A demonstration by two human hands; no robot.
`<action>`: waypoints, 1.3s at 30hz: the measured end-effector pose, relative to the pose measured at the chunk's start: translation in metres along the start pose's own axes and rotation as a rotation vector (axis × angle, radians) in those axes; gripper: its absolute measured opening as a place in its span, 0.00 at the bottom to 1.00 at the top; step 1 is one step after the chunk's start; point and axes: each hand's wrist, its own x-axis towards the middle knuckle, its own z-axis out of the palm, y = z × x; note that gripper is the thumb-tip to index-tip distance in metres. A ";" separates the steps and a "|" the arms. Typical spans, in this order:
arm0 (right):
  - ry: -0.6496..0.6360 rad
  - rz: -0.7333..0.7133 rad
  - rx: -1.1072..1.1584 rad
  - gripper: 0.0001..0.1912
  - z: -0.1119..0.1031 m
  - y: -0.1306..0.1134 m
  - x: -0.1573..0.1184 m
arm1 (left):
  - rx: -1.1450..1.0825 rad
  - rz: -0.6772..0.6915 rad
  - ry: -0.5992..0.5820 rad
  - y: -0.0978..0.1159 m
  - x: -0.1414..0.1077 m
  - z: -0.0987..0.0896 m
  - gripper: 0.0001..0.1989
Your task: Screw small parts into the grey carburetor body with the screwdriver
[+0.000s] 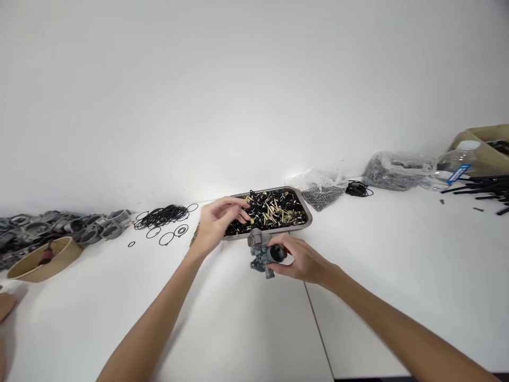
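Note:
A grey metal carburetor [260, 257] is gripped in my right hand [302, 258], fingers and thumb around its round black opening, just in front of the tray. My left hand [218, 220] is over the left part of a metal tray [309, 216]. Its thumb and fingers are bent together close to the carburetor's top. A tiny brass-coloured spot shows at those fingertips, too small to name. Heaped in the tray are small black and brass parts [278, 208].
Left are black rubber rings [163, 216], grey metal castings [95, 225] and a tan bowl [51, 262] holding a red-and-black tool. Right are plastic bags of small parts [397, 170], a clear bottle [457, 162] and black tubes [487, 187]. Another person's hand [6, 303] shows at far left.

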 end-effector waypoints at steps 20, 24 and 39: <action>-0.254 0.409 -0.255 0.10 -0.043 0.013 0.053 | 0.597 0.572 0.409 -0.064 -0.061 -0.020 0.10; -0.310 0.427 -0.323 0.06 -0.044 0.050 0.092 | 0.624 0.614 0.357 -0.067 -0.063 -0.016 0.11; -0.467 0.510 -0.224 0.07 -0.062 0.074 0.103 | 0.678 0.607 0.309 -0.072 -0.064 -0.014 0.11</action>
